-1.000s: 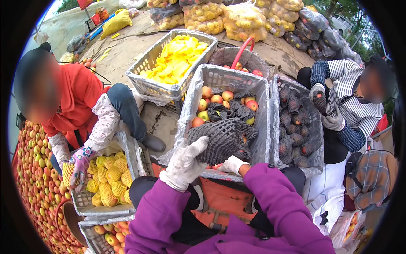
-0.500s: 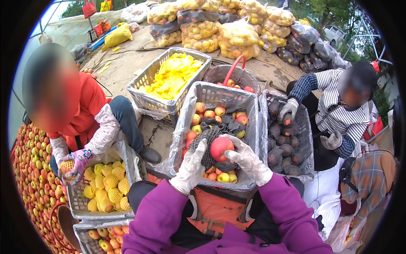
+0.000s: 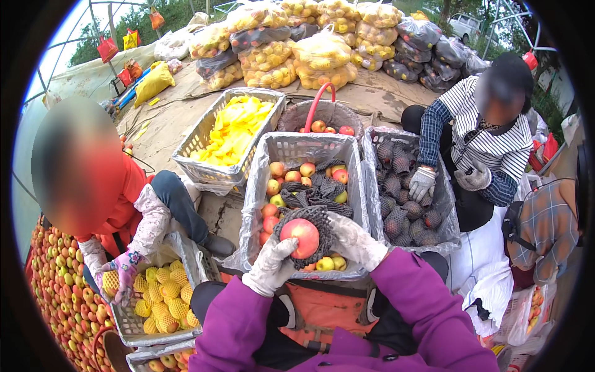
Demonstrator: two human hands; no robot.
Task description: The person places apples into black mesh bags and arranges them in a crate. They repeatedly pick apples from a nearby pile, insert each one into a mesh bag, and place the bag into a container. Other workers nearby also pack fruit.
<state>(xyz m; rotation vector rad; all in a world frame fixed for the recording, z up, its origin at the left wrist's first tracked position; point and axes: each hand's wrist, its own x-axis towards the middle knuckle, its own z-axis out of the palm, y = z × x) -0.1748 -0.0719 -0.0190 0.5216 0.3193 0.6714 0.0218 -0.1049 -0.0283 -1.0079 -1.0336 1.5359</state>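
Both my hands wear pale work gloves and meet above the lined crate in front of me. A red apple (image 3: 300, 237) sits partly in a dark foam net sleeve (image 3: 322, 224), its front side bare. My left hand (image 3: 271, 265) is closed on the apple, thumb against its lower left. On the other side, my right hand (image 3: 356, 240) grips the sleeve, its fingertips partly hidden by the mesh. Below them, the crate (image 3: 253, 214) holds loose apples (image 3: 270, 211) and a heap of dark net sleeves (image 3: 316, 191).
At right, a co-worker's gloved hand (image 3: 423, 183) rests over a crate of dark-netted apples (image 3: 396, 220). Another co-worker at left holds a yellow-netted apple (image 3: 110, 282) beside a crate of them (image 3: 162, 291). Ahead stand a crate of yellow sleeves (image 3: 232, 130) and a red-handled basket (image 3: 320, 111).
The apple has moved slightly left and down, from my right hand to my left. My right hand has shifted onto the sleeve, which now surrounds the apple's rear. The view has shifted a little.
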